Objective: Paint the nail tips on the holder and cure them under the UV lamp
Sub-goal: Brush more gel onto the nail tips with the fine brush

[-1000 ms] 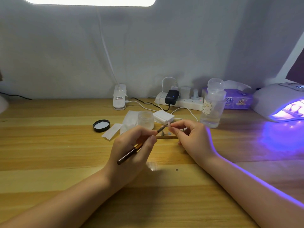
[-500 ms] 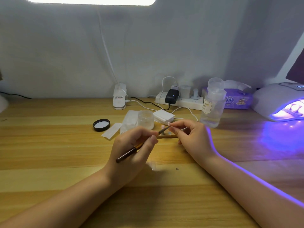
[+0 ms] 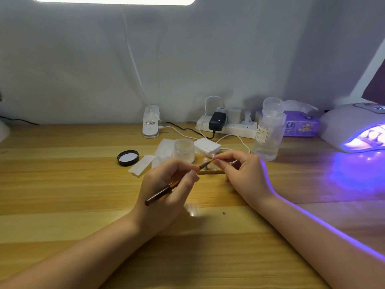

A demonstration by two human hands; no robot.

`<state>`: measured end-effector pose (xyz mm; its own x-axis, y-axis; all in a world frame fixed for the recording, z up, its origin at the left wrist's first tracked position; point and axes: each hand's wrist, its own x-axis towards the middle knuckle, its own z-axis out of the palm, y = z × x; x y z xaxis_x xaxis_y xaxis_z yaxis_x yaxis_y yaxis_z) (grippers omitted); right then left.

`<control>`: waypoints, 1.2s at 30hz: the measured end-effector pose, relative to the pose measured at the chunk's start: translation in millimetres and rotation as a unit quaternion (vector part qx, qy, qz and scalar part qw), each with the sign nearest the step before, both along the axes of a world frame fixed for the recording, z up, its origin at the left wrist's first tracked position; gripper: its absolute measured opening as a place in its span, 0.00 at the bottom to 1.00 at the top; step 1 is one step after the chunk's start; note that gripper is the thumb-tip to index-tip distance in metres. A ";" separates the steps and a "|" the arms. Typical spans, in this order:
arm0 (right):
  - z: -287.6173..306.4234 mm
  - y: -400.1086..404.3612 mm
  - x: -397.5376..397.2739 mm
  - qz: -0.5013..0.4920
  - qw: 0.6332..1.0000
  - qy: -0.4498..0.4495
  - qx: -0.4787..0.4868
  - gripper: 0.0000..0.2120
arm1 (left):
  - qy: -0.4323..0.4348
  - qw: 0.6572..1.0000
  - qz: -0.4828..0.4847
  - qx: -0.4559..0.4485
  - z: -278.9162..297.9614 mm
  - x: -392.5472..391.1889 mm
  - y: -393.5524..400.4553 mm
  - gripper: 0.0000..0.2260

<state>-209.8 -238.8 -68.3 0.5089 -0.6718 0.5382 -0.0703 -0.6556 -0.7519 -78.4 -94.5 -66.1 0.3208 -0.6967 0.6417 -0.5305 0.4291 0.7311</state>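
My left hand (image 3: 166, 190) grips a thin dark-handled brush (image 3: 160, 193), its bristle end touching a small pale nail tip (image 3: 213, 156). My right hand (image 3: 243, 176) pinches that nail tip between thumb and forefinger, just above a low wooden holder (image 3: 210, 172) lying on the table. Another pale tip (image 3: 205, 159) stands on a peg of the holder. The white UV lamp (image 3: 354, 124) glows violet at the far right, with items lit inside its opening.
A small clear jar (image 3: 184, 150) stands behind the holder, its black lid (image 3: 127, 157) to the left beside white wipes (image 3: 143, 164). A clear liquid bottle (image 3: 269, 130), a power strip (image 3: 227, 126) with cables, a tissue pack (image 3: 300, 126) and a lamp clamp (image 3: 151, 124) line the back of the wooden table (image 3: 62, 184).
The brush tip has shifted slightly against the nail tip in small strokes. Both hands stay in nearly the same place.
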 end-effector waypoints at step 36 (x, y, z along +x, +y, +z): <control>-2.4 -3.6 1.3 -0.033 0.997 0.031 -0.067 0.05 | -0.114 0.992 0.038 -0.040 1.1 4.0 -3.6 0.06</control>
<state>-208.5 -242.5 -70.7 0.5009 -0.6294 0.5941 -0.1592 -0.7417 -0.6516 -74.4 -98.1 -65.0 0.2102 -0.6195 0.7564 -0.7116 0.4335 0.5528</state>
